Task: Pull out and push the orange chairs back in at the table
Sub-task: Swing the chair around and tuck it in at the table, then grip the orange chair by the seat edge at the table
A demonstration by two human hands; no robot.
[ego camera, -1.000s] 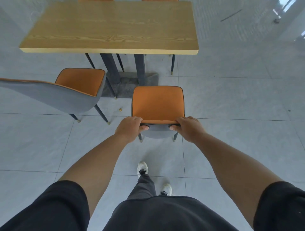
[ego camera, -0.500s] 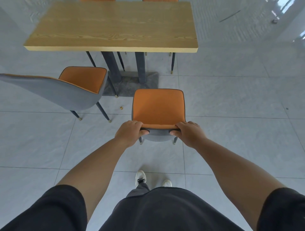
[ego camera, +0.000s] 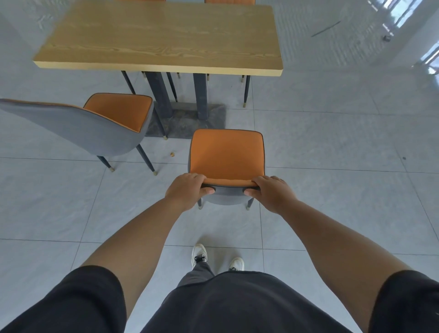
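Note:
An orange chair (ego camera: 226,154) with a grey back stands on the tiled floor in front of me, pulled clear of the wooden table (ego camera: 164,40). My left hand (ego camera: 187,190) grips the left end of its backrest top. My right hand (ego camera: 270,192) grips the right end. A second orange chair (ego camera: 118,110) stands to the left, also out from the table and turned at an angle. Two more orange chair backs (ego camera: 229,2) peek over the table's far edge.
The table rests on two dark posts and a grey base plate (ego camera: 187,121) just beyond the held chair. A small tan bit (ego camera: 172,154) lies on the floor between the two chairs. My feet (ego camera: 199,255) are right behind the held chair.
The held chair has come back toward me and away from the table, with both hands staying on its backrest. My feet have shifted backward.

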